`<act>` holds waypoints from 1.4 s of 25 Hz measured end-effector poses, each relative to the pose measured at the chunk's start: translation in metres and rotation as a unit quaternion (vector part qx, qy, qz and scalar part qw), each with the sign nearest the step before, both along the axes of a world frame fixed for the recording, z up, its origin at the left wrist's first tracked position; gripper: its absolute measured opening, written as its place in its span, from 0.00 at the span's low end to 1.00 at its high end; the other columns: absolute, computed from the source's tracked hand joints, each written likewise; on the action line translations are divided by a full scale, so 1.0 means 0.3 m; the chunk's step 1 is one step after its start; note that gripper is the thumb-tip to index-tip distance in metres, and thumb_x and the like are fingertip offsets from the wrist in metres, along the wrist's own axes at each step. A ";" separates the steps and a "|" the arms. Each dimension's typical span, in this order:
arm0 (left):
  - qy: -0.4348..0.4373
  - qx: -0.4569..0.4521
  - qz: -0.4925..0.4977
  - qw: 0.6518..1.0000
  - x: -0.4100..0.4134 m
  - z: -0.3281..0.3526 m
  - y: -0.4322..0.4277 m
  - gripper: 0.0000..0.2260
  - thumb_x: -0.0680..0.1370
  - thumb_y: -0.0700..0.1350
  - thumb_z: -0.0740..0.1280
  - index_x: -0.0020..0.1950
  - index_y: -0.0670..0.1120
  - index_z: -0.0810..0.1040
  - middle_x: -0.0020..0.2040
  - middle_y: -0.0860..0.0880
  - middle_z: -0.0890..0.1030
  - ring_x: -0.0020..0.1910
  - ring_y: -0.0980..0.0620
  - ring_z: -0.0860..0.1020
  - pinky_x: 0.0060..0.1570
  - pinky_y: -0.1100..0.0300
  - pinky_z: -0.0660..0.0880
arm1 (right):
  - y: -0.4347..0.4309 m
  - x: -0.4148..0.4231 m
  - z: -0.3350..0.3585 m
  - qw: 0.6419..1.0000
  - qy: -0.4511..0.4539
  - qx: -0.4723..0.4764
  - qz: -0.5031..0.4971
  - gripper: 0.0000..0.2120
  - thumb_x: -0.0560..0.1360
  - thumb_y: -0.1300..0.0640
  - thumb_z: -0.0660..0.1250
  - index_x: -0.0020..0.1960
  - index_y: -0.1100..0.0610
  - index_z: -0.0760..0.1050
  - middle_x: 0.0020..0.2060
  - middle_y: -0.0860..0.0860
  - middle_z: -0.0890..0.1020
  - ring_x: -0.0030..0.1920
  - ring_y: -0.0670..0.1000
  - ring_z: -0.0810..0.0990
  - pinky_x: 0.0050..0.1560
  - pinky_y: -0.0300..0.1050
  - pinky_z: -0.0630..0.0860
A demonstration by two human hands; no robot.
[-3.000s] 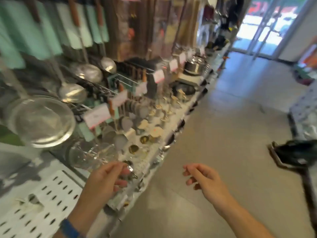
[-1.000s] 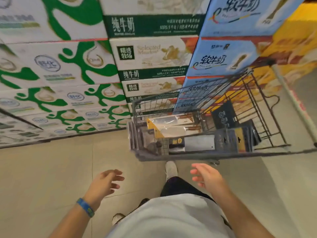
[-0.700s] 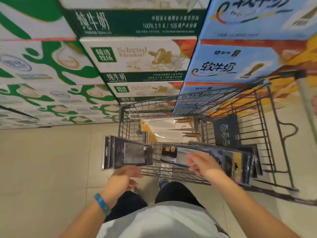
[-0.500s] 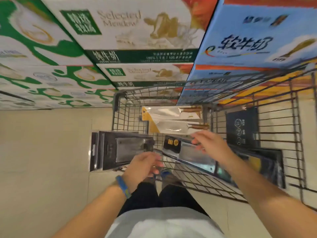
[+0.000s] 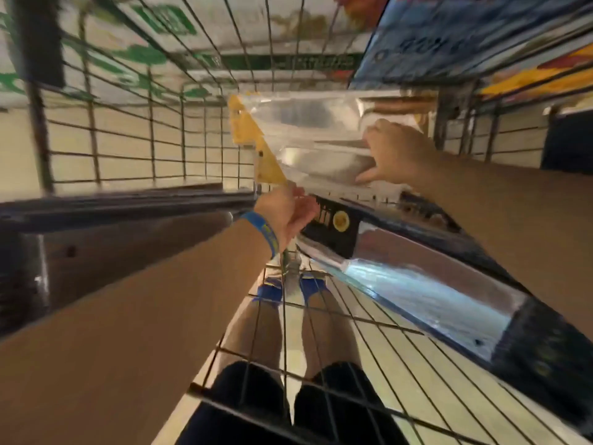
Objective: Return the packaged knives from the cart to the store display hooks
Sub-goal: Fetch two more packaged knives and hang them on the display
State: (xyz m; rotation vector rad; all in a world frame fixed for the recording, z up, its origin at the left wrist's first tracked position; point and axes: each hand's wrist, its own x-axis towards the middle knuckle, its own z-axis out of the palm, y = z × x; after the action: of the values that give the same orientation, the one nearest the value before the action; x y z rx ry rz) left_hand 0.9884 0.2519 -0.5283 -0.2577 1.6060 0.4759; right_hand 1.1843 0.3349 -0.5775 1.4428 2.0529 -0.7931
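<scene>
On my feed the right hand's [image 5: 401, 154] thumb [image 5: 365, 178] presses up under the near edge of a yellow-backed knife pack [image 5: 321, 163] and its fingers curl over the top edge, so it grips the clear blister at the handle end. The left hand's [image 5: 285, 211] fingers are bunched together right at the lower tip of that pack's yellow card. They touch it, but through the blur I cannot tell whether they actually pinch it. A blue wristband [image 5: 264, 232] sits on that wrist. The gripped pack lies at the far end of the cart [image 5: 128, 149], directly in front of a second yellow-backed pack [image 5: 305, 114], whose wooden handle shows above the right hand. Nearer to me, a black cleaver pack [image 5: 417, 284] lies slantwise along the right side of the cart's wire floor, its shiny blade facing up. A blurred dark pack [image 5: 96, 248] runs along the cart's left side. Through the floor wires I see blue shoes [image 5: 271, 290] on pale tiles. Beyond the far wall stand stacked milk cartons [image 5: 154, 24], green and white on the left, blue on the right.
</scene>
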 end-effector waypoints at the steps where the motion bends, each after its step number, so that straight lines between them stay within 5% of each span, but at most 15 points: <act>1: 0.001 -0.003 0.015 1.000 -0.005 -0.025 0.005 0.10 0.84 0.44 0.58 0.47 0.41 0.73 0.40 0.42 0.78 0.33 0.51 0.78 0.29 0.63 0.80 | 0.000 -0.010 -0.021 1.000 0.019 0.012 -0.020 0.34 0.64 0.38 0.81 0.58 0.56 0.73 0.54 0.54 0.76 0.52 0.57 0.75 0.46 0.50 0.71; 5: -0.013 0.019 0.068 0.997 -0.005 -0.085 0.011 0.12 0.82 0.46 0.64 0.63 0.42 0.74 0.62 0.40 0.76 0.43 0.50 0.81 0.42 0.61 0.82 | 0.014 -0.023 -0.007 0.997 0.077 0.026 0.005 0.28 0.66 0.35 0.78 0.54 0.55 0.77 0.51 0.52 0.76 0.51 0.56 0.75 0.43 0.48 0.67; 7: -0.019 0.035 0.086 0.995 0.003 -0.073 0.022 0.10 0.79 0.51 0.69 0.57 0.48 0.76 0.69 0.43 0.72 0.51 0.50 0.81 0.50 0.60 0.81 | 0.050 -0.020 0.054 0.993 0.118 0.010 -0.017 0.22 0.69 0.37 0.77 0.50 0.54 0.79 0.44 0.50 0.79 0.48 0.57 0.78 0.40 0.49 0.69; 10: -0.073 0.095 0.057 0.991 0.012 -0.021 0.047 0.16 0.73 0.63 0.71 0.57 0.57 0.78 0.65 0.52 0.76 0.55 0.53 0.80 0.42 0.63 0.79 | 0.122 -0.057 0.143 0.968 0.202 -0.088 -0.116 0.22 0.66 0.38 0.78 0.51 0.53 0.82 0.44 0.51 0.85 0.48 0.55 0.83 0.49 0.57 0.80; 12: -0.093 0.139 0.021 0.986 0.015 0.008 0.062 0.16 0.73 0.65 0.70 0.57 0.61 0.80 0.58 0.56 0.80 0.52 0.55 0.78 0.41 0.62 0.76 | 0.149 -0.098 0.161 0.968 0.211 -0.112 -0.072 0.28 0.66 0.33 0.73 0.57 0.52 0.81 0.50 0.51 0.85 0.51 0.54 0.83 0.55 0.59 0.80; 15: 0.031 0.162 0.008 0.986 0.010 0.018 0.069 0.10 0.74 0.55 0.74 0.47 0.50 0.84 0.45 0.52 0.84 0.45 0.53 0.79 0.42 0.61 0.78 | 0.162 -0.135 0.127 0.984 0.171 -0.043 0.007 0.41 0.69 0.24 0.62 0.71 0.51 0.75 0.63 0.54 0.78 0.63 0.56 0.76 0.60 0.51 0.73; 19: 0.161 0.155 0.058 0.973 0.008 0.026 0.004 0.09 0.75 0.49 0.75 0.45 0.44 0.81 0.38 0.50 0.85 0.37 0.54 0.84 0.37 0.60 0.81 | 0.149 -0.076 0.036 0.998 0.049 0.019 0.032 0.42 0.74 0.40 0.73 0.81 0.55 0.61 0.79 0.56 0.64 0.77 0.59 0.64 0.74 0.54 0.64; 24: 0.170 0.142 0.073 0.972 0.000 0.058 -0.062 0.10 0.76 0.48 0.73 0.47 0.42 0.80 0.33 0.51 0.85 0.33 0.55 0.84 0.31 0.64 0.78 | 0.072 -0.063 -0.013 0.994 -0.036 0.091 0.047 0.49 0.66 0.45 0.81 0.79 0.55 0.60 0.69 0.60 0.70 0.67 0.63 0.69 0.64 0.57 0.72; 28: 0.150 0.167 0.077 0.972 0.002 0.114 -0.074 0.08 0.77 0.47 0.73 0.47 0.43 0.81 0.35 0.50 0.86 0.37 0.53 0.85 0.32 0.64 0.78 | 0.068 -0.040 0.049 0.986 -0.081 0.143 0.007 0.32 0.66 0.45 0.81 0.64 0.57 0.74 0.59 0.58 0.74 0.61 0.61 0.71 0.55 0.55 0.74; 31: 0.145 0.217 0.048 0.964 -0.017 0.206 -0.087 0.03 0.76 0.48 0.73 0.46 0.50 0.83 0.38 0.53 0.86 0.45 0.50 0.85 0.39 0.61 0.80 | 0.024 -0.005 0.180 0.989 0.036 0.141 -0.019 0.11 0.74 0.54 0.75 0.46 0.52 0.73 0.45 0.52 0.75 0.50 0.58 0.76 0.44 0.49 0.70; 35: 0.178 0.305 -0.045 0.935 -0.072 0.434 -0.089 0.07 0.77 0.48 0.72 0.53 0.49 0.85 0.48 0.53 0.86 0.56 0.49 0.82 0.58 0.50 0.78 | -0.064 0.017 0.499 0.963 0.165 0.171 -0.131 0.12 0.77 0.54 0.73 0.59 0.52 0.76 0.45 0.53 0.84 0.45 0.58 0.83 0.38 0.45 0.69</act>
State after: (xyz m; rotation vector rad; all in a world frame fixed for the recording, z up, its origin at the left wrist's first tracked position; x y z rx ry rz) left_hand 0.9667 0.2252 -0.3981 0.3917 1.7195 0.9618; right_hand 1.1893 0.3157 -0.4277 1.9112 2.3682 -0.8599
